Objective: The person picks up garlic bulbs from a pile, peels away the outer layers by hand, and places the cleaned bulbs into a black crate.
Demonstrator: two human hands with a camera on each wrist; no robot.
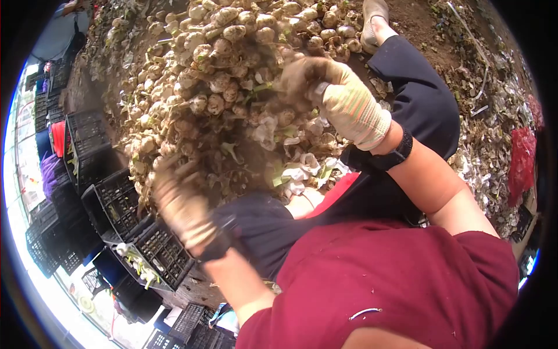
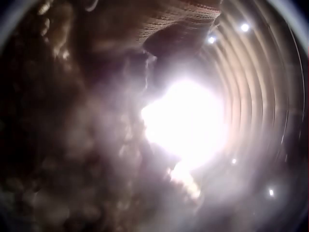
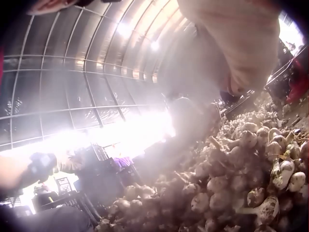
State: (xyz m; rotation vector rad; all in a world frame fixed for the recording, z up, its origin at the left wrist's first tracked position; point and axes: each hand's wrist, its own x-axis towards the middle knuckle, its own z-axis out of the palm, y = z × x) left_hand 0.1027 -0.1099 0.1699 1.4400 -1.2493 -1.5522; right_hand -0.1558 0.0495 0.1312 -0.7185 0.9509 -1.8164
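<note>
A large heap of garlic bulbs with dry stems and loose skins lies in front of the person. My right hand, in a pale knitted glove with soiled fingers, is raised over the heap's near right side, its fingers curled. What it may hold I cannot tell. In the right wrist view its gloved part hangs above the bulbs, and a blurred pale shape lies below it. My gloved left hand is blurred by motion at the heap's lower left, beside the crates. Glare and blur fill most of the left wrist view.
Black plastic crates line the left side, one with garlic at its rim. Purple netting lies by them. Peeled skins litter the right ground, near a red mesh bag. The person's bent leg borders the heap.
</note>
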